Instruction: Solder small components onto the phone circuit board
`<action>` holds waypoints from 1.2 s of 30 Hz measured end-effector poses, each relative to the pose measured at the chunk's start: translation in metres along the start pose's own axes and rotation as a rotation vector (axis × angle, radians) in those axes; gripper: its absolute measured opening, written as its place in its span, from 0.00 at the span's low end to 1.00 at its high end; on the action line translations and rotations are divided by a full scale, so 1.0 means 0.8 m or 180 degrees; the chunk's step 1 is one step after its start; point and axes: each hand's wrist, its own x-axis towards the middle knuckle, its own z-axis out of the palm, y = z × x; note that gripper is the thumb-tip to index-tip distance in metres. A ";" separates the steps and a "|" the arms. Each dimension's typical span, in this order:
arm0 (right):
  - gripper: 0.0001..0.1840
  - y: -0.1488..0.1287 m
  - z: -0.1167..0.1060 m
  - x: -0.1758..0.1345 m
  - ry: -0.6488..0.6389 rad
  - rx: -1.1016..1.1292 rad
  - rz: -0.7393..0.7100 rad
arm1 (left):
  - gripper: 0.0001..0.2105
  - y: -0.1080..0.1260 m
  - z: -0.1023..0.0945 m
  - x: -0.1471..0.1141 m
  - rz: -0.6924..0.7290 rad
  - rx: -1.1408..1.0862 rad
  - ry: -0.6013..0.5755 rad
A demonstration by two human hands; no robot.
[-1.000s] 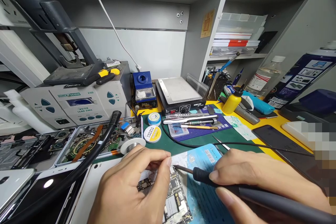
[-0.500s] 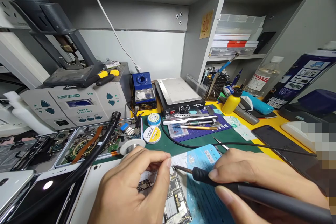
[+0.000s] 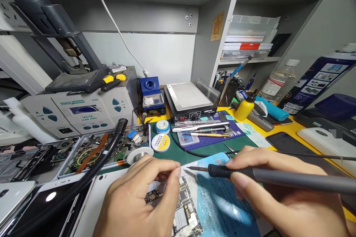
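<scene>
The flat circuit board, silvery and black and densely set with tiny metallic parts, lies partly hidden by my left hand, showing just right of its thumb. That thumb and forefinger meet in a narrow pinch; I cannot tell what is between them. My right hand holds the slim grey soldering iron with a ribbed black grip nearly level, its pointed metal tip just right of my left fingertips.

"QUICK 861DW", "ESD", "TEMP" and "QUICK LEAD FREE" on a grey boxy station, "OPEN" on the red label of a flat white box, a blurred three-digit number on a small blue-and-black station, tiny Chinese characters on a round yellow-and-white tin.
</scene>
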 end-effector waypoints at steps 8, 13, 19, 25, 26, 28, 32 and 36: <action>0.02 -0.001 -0.002 0.003 -0.0230 0.0268 0.0508 | 0.09 -0.002 0.000 0.000 0.0035 0.0046 0.0023; 0.03 0.005 -0.001 0.003 -0.0193 0.0258 0.0330 | 0.08 -0.004 0.001 0.000 0.0054 0.0061 0.0002; 0.04 0.008 -0.001 0.002 -0.0096 0.0266 0.0189 | 0.05 -0.007 -0.001 0.001 0.0232 0.0205 -0.0032; 0.03 0.005 -0.003 0.002 -0.0092 0.0222 0.0183 | 0.05 -0.007 -0.001 0.000 0.0276 0.0193 0.0048; 0.03 0.005 -0.002 0.002 -0.0106 0.0228 0.0186 | 0.05 -0.007 0.000 0.000 0.0272 0.0190 0.0058; 0.03 0.005 -0.002 0.002 -0.0128 0.0262 0.0226 | 0.05 -0.006 0.000 0.000 0.0265 0.0201 0.0038; 0.02 0.006 -0.001 0.000 -0.0134 0.0367 0.0315 | 0.05 -0.007 -0.003 0.002 0.0274 0.0216 0.0001; 0.02 0.005 -0.003 -0.005 -0.0182 0.0420 0.0393 | 0.04 -0.009 -0.004 0.003 0.0270 0.0225 -0.0012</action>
